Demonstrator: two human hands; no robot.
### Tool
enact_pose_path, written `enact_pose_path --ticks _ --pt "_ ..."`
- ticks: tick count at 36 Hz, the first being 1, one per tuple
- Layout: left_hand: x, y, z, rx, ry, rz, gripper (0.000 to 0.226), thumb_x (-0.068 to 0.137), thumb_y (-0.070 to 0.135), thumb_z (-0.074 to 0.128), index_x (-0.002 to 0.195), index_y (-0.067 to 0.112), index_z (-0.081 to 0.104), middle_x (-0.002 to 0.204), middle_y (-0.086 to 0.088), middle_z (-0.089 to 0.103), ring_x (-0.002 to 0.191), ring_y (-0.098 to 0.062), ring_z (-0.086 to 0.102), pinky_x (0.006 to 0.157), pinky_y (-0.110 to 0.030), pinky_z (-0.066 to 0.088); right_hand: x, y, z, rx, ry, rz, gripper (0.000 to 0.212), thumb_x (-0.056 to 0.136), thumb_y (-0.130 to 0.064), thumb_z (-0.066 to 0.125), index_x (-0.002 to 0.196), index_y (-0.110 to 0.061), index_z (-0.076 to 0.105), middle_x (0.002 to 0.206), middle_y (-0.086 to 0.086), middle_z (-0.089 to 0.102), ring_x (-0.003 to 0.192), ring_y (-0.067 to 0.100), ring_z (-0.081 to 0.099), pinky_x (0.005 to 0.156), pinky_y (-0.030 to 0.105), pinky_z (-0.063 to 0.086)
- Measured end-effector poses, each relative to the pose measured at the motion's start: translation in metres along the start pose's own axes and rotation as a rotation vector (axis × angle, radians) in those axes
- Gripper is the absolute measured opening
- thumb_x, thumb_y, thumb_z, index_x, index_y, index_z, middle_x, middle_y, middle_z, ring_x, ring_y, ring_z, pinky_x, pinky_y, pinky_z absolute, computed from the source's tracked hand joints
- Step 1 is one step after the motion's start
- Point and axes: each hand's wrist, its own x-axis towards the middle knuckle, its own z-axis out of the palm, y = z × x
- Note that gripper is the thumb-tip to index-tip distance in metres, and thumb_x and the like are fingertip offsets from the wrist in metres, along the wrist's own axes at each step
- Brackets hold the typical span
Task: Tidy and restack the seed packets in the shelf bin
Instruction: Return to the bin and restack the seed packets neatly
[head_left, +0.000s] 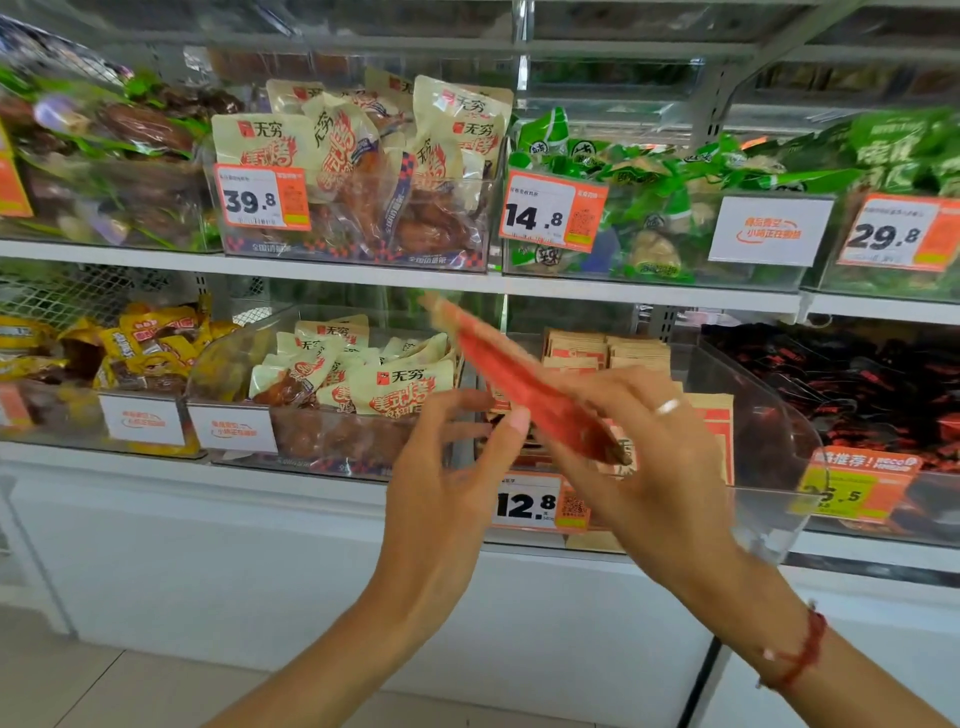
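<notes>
I've got one red packet (524, 384) lifted out, tilted and blurred, pinched in my right hand (639, 457) just in front of the clear shelf bin (753, 410), left hand (447, 467) spread loose beside it, so next it wants squaring onto the tan stacks (608, 351).

Way in: the clear bin (748, 415) is open at the top, with room above the stacked tan packets (605, 351).
Overhead: the upper shelf (649, 293) caps the gap.
Front: the red packet (524, 395) held in both hands crosses the opening.
Flanks: neighbouring bins (322, 431) stand just beside.
</notes>
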Motion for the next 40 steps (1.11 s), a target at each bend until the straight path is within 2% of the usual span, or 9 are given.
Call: enact_pose_path --ticks 4,12,18,20,23,29,32,38,40 --pt "-0.003 0.002 0.004 -0.115 -0.017 -0.017 0.037 0.077 0.040 0.064 0.113 0.030 0.060 0.108 0.013 0.070 0.103 -0.006 0.065 0.082 -0.026 0.055 -0.008 -0.004 0.008 -0.132 -0.025 -0.133 0.044 0.082 -0.032 0.070 0.119 -0.020 0.051 0.108 -0.001 0.059 0.091 0.016 0.053 0.064 0.029 0.051" --pt "0.003 0.000 0.000 -0.275 -0.014 -0.175 0.019 0.094 0.017 0.055 0.109 0.016 0.066 0.098 0.000 0.074 0.092 -0.015 0.070 0.069 -0.018 0.056 -0.012 -0.006 0.012 -0.127 -0.131 -0.090 0.043 0.083 -0.037 0.069 0.120 -0.016 0.063 0.112 0.000 0.062 0.100 0.015 0.053 0.074 0.027 0.052" --pt "0.016 0.001 -0.013 -0.183 -0.112 -0.094 0.025 0.096 0.015 0.049 0.118 0.019 0.062 0.103 0.002 0.074 0.092 -0.013 0.071 0.074 -0.020 0.057 0.002 -0.002 0.004 0.154 -0.099 0.371 0.061 0.087 -0.046 0.057 0.141 -0.027 0.036 0.137 -0.010 0.040 0.124 0.004 0.040 0.098 0.021 0.036" --pt "0.019 -0.001 -0.015 -0.103 -0.180 -0.037 0.026 0.096 0.017 0.048 0.118 0.022 0.060 0.106 0.007 0.072 0.095 -0.009 0.069 0.073 -0.017 0.055 0.008 0.000 0.000 0.313 -0.183 0.596 0.066 0.084 -0.051 0.060 0.141 -0.031 0.031 0.134 -0.013 0.044 0.116 0.003 0.049 0.092 0.023 0.045" --pt "0.017 -0.006 -0.013 -0.016 -0.243 -0.011 0.033 0.093 0.025 0.048 0.125 0.027 0.056 0.114 0.012 0.068 0.104 -0.002 0.064 0.078 -0.015 0.052 0.006 0.002 -0.002 0.615 -0.298 0.752 0.044 0.080 -0.044 0.056 0.122 -0.035 0.048 0.112 -0.018 0.061 0.096 -0.002 0.063 0.080 0.022 0.056" --pt "0.018 -0.015 -0.015 -0.009 -0.263 -0.061 0.052 0.082 0.041 0.057 0.132 0.037 0.045 0.127 0.019 0.057 0.110 0.008 0.056 0.082 -0.010 0.050 0.003 0.004 -0.001 0.841 -0.086 0.809 0.032 0.082 -0.028 0.060 0.112 -0.017 0.056 0.106 -0.007 0.071 0.094 0.008 0.068 0.068 0.020 0.056" --pt "0.021 -0.016 -0.016 -0.012 -0.327 -0.059 0.048 0.084 0.036 0.056 0.130 0.028 0.049 0.122 0.009 0.063 0.110 -0.003 0.061 0.084 -0.018 0.052 0.007 0.004 -0.006 0.895 -0.069 0.849 0.034 0.081 -0.026 0.062 0.114 -0.017 0.057 0.105 -0.007 0.071 0.090 0.008 0.070 0.063 0.016 0.054" --pt "0.024 -0.019 -0.020 0.075 -0.356 0.014 0.032 0.089 0.041 0.057 0.119 0.033 0.051 0.110 0.020 0.064 0.107 -0.002 0.061 0.088 -0.027 0.052 0.023 0.017 -0.029 0.564 -0.004 0.703 0.060 0.060 -0.032 0.076 0.114 -0.028 0.052 0.109 -0.009 0.065 0.098 0.006 0.064 0.081 0.024 0.049" --pt "0.024 -0.021 -0.020 0.104 -0.364 0.045 0.033 0.089 0.043 0.055 0.120 0.034 0.049 0.111 0.022 0.063 0.109 -0.002 0.060 0.088 -0.027 0.052 0.031 0.020 -0.040 0.488 -0.046 0.588 0.054 0.061 -0.029 0.077 0.111 -0.026 0.056 0.102 -0.012 0.066 0.092 0.002 0.063 0.079 0.018 0.049"
